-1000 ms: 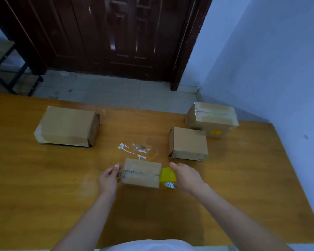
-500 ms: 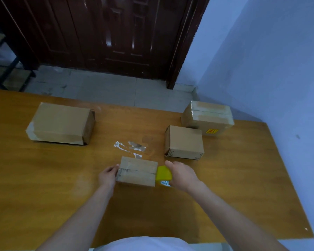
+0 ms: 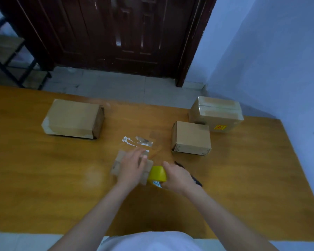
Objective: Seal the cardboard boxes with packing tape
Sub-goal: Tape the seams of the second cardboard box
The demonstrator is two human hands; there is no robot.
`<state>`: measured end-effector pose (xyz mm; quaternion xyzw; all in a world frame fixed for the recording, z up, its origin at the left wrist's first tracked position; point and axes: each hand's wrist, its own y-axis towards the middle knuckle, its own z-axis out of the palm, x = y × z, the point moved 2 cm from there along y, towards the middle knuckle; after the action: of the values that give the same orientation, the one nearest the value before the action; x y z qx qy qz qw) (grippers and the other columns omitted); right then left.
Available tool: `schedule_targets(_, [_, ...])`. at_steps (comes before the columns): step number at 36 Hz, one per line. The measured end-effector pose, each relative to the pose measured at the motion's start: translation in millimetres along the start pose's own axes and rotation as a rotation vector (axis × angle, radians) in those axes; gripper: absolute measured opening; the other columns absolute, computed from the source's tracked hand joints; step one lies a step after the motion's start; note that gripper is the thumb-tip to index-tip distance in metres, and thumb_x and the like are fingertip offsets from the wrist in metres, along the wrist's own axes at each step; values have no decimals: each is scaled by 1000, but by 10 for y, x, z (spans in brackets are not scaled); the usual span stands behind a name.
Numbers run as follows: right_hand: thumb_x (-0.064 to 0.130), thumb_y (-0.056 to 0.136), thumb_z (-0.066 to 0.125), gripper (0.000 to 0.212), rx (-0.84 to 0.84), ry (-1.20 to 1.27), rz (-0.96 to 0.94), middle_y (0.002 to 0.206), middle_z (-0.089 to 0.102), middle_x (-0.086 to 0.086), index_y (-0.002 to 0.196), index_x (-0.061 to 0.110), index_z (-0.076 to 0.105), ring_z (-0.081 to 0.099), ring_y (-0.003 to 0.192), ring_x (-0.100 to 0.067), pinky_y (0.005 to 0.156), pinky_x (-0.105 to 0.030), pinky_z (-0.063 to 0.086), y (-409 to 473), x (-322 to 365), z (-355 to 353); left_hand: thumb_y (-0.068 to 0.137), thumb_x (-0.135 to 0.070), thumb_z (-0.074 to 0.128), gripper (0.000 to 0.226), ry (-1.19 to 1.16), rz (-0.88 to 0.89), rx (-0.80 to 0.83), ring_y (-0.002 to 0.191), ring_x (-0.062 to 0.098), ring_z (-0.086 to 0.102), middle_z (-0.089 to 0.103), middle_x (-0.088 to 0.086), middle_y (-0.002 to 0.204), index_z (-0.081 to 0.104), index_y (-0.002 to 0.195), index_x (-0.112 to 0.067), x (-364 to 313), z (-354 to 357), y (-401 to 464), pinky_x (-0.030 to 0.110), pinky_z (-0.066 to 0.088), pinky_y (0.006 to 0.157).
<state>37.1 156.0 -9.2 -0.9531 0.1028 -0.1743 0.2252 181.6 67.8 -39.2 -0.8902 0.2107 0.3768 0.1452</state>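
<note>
A small cardboard box (image 3: 118, 163) lies on the wooden table (image 3: 43, 178) near its middle. My left hand (image 3: 132, 166) lies flat on top of this box, fingers stretched out and blurred. My right hand (image 3: 176, 176) grips a yellow tape dispenser (image 3: 157, 173) held against the box's right end. Three more boxes stand on the table: a large one (image 3: 72, 118) at the left, a medium one (image 3: 190, 136) to the right, and a taped one (image 3: 217, 113) with a yellow label behind it.
Scraps of tape (image 3: 137, 141) stick to the table just behind the small box. A dark pen-like object (image 3: 198, 182) lies right of my right hand. The blue wall (image 3: 279, 69) runs along the table's right side. A dark door (image 3: 116, 33) stands beyond the far edge.
My left hand has moved from the box's left end onto its top, sliding rightward. My right hand still holds the dispenser at the box's right end.
</note>
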Motion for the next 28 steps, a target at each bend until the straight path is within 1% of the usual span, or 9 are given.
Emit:
schedule_targets(2, [42, 79, 68, 45, 4, 59, -16, 107, 57, -2, 107, 22, 39, 57, 92, -22, 64, -31, 40, -12, 106, 86, 86, -54, 14, 72, 190, 81, 129, 133, 20, 40, 55, 0, 136, 60, 126, -15, 65, 174, -52, 32, 19, 112])
schedule_targets(3, [43, 79, 67, 45, 5, 98, -21, 106, 56, -1, 107, 23, 38, 55, 90, -19, 64, -29, 39, -33, 136, 123, 88, -51, 13, 70, 269, 114, 142, 133, 18, 40, 57, -2, 134, 62, 123, -17, 128, 219, -76, 30, 15, 112])
schedule_targets(6, [41, 81, 68, 55, 22, 251, -34, 111, 55, 3, 122, 24, 37, 54, 90, -13, 69, -27, 45, -131, 113, 201, 94, -36, 31, 44, 369, 202, 96, 122, 17, 50, 66, -5, 118, 69, 109, -19, 257, 226, -131, 30, 19, 107])
schedule_targets(10, [41, 85, 66, 67, 10, 269, -100, 133, 51, 2, 140, 27, 32, 51, 115, -14, 91, -29, 46, -217, 72, 199, 96, -35, 33, 43, 394, 218, 79, 120, 20, 54, 66, -4, 118, 69, 109, -18, 294, 251, -112, 31, 21, 107])
schedule_targets(15, [46, 86, 61, 61, -29, 82, -117, 119, 58, -4, 136, 25, 34, 58, 100, -22, 78, -34, 52, -200, 105, 226, 102, -45, 17, 58, 422, 206, 99, 124, 18, 50, 65, -5, 122, 68, 112, -19, 316, 256, -115, 31, 21, 109])
schedule_targets(19, [54, 85, 58, 55, 23, -33, -3, 106, 61, -3, 129, 24, 42, 61, 92, -21, 64, -28, 47, -235, -107, 304, 102, -47, 9, 67, 436, 178, 130, 124, 18, 52, 64, -5, 123, 69, 113, -20, 262, 250, -135, 29, 16, 110])
schedule_targets(23, [59, 87, 52, 60, 56, -15, -12, 109, 61, -3, 133, 23, 39, 61, 93, -20, 65, -28, 47, -245, -173, 342, 99, -52, 21, 60, 387, 151, 91, 130, 22, 45, 55, 1, 136, 62, 124, -16, 229, 266, -141, 30, 19, 112])
schedule_targets(25, [58, 87, 53, 60, 58, 29, -17, 110, 60, -3, 134, 23, 39, 60, 94, -20, 68, -29, 49, -237, -183, 328, 95, -48, 36, 51, 360, 101, 8, 122, 26, 45, 52, 8, 130, 61, 120, -12, 254, 261, -147, 37, 35, 101])
schedule_targets(28, [58, 86, 55, 62, 69, 78, -18, 105, 60, 0, 134, 23, 40, 59, 88, -17, 65, -27, 50, -225, -208, 316, 92, -46, 41, 42, 428, 122, -160, 92, 29, 51, 56, 11, 101, 62, 92, -9, 203, 252, -198, 38, 47, 75])
